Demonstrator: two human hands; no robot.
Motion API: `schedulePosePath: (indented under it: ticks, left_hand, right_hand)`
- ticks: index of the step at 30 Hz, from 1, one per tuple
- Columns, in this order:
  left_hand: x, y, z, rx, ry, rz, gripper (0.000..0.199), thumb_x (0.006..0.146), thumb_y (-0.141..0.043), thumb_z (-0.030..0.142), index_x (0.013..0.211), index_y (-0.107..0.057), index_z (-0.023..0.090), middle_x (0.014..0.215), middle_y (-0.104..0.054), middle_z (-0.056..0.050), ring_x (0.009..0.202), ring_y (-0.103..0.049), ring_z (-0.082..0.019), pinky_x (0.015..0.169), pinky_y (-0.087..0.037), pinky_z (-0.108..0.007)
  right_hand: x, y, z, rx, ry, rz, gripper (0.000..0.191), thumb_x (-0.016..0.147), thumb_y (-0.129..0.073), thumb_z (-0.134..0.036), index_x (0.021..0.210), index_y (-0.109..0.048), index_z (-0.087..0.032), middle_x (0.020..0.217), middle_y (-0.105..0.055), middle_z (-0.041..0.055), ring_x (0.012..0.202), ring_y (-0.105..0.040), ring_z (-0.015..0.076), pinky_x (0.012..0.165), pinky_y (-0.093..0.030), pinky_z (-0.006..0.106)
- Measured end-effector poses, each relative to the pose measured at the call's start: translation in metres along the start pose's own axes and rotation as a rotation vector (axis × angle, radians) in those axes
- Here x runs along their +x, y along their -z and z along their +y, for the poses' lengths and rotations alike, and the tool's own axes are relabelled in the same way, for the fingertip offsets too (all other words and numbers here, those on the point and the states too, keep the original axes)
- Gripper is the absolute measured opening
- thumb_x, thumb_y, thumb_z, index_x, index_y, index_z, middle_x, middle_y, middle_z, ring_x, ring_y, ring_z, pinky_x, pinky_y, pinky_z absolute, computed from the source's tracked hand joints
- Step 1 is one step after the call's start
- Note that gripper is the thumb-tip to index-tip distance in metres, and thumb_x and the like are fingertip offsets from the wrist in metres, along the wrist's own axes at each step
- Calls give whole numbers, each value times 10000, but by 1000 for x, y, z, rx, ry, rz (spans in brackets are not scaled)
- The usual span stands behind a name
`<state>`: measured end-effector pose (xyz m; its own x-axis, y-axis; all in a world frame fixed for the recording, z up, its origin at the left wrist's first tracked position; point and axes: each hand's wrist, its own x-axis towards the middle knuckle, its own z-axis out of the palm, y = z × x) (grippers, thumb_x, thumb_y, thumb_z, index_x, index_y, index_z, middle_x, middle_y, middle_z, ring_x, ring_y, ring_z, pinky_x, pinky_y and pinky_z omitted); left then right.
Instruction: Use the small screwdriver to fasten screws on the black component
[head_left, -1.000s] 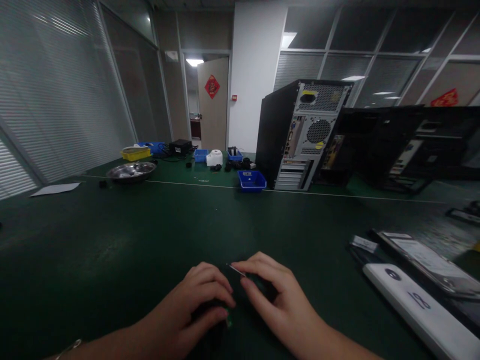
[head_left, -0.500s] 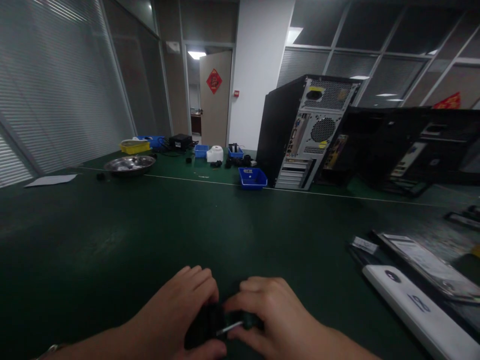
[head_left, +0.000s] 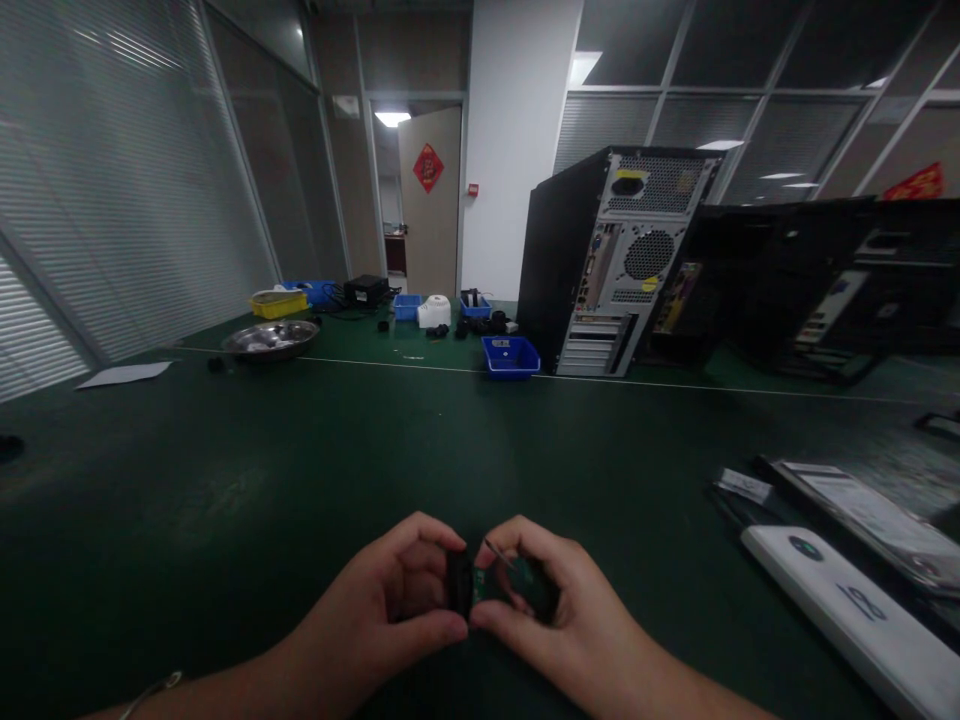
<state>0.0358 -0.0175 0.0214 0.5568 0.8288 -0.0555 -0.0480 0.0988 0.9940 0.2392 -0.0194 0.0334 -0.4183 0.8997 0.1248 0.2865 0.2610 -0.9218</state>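
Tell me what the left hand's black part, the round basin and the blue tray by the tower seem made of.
Black part: probably matte plastic; dark, little shine, but blur leaves it open.
Round basin: polished metal, perhaps stainless steel; silvery reflections.
Blue tray: likely smooth moulded plastic; even, solid colour.

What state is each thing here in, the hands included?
Left hand: gripping a black part
Right hand: gripping a green board
Door: open
Doorway light: lit
Computer tower: upright
Its power socket: unplugged
Metal bowl: open side up
Hard drive: lying label up
White device: lying flat
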Motion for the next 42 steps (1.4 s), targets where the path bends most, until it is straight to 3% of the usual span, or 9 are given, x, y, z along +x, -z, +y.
schedulePosePath:
  ticks: [3, 13, 18, 24, 29, 36, 42]
  left_hand:
    - [0, -2, -3, -52, -9, -14, 348, 766, -767, 190, 1048, -564, 203, 967, -712, -46, 874, -678, -214, 791, -496, -373]
    - [0, -3, -4, -71, 7, 18, 335, 697, -824, 169, 954, -610, 186, 912, -717, -30, 801, -659, -184, 706, -472, -314]
    - [0, -5, 2, -110, -11, 7, 229, 809, -743, 285, 945, -606, 161, 873, -702, -31, 742, -644, -150, 703, -475, -305]
    - [-2, -9, 4, -61, -34, 27, 140, 864, -687, 220, 976, -611, 181, 889, -702, -13, 851, -655, -157, 762, -473, -286]
    - [-5, -7, 6, 5, -72, 95, 133, 888, -651, 251, 989, -604, 180, 932, -716, -43, 906, -662, -201, 801, -481, -327]
    - [-6, -5, 7, 46, -65, 137, 136, 881, -651, 291, 948, -622, 176, 868, -692, -40, 818, -641, -190, 735, -482, -312]
    - [-5, -4, 4, -6, -82, 97, 202, 887, -631, 369, 972, -629, 186, 834, -655, -18, 748, -589, -157, 719, -465, -300]
  right_hand:
    - [-2, -2, -1, 8, 23, -14, 166, 775, -704, -148, 904, -610, -193, 773, -632, -16, 671, -580, 144, 584, -454, 219]
    - [-5, -3, 3, -164, 183, 10, 159, 789, -748, -177, 919, -658, -195, 822, -679, 2, 757, -646, 164, 670, -473, 234]
    - [-6, -3, 3, -266, 223, -19, 134, 842, -691, -201, 967, -645, -211, 853, -692, 14, 750, -660, 162, 644, -473, 234]
    - [-9, -6, -2, -465, 310, -50, 95, 835, -683, -224, 913, -640, -191, 789, -697, 33, 673, -646, 175, 590, -444, 257]
    - [-9, -3, -2, -370, 290, -35, 182, 865, -660, -206, 1045, -631, -207, 861, -700, 28, 748, -661, 173, 652, -464, 250]
    - [-10, -3, 0, -314, 240, -9, 132, 876, -643, -204, 1006, -647, -226, 841, -674, 11, 735, -645, 165, 634, -457, 247]
    - [-7, 2, -4, -280, 172, 7, 150, 876, -642, -219, 1025, -631, -217, 898, -670, 21, 816, -648, 181, 708, -475, 266]
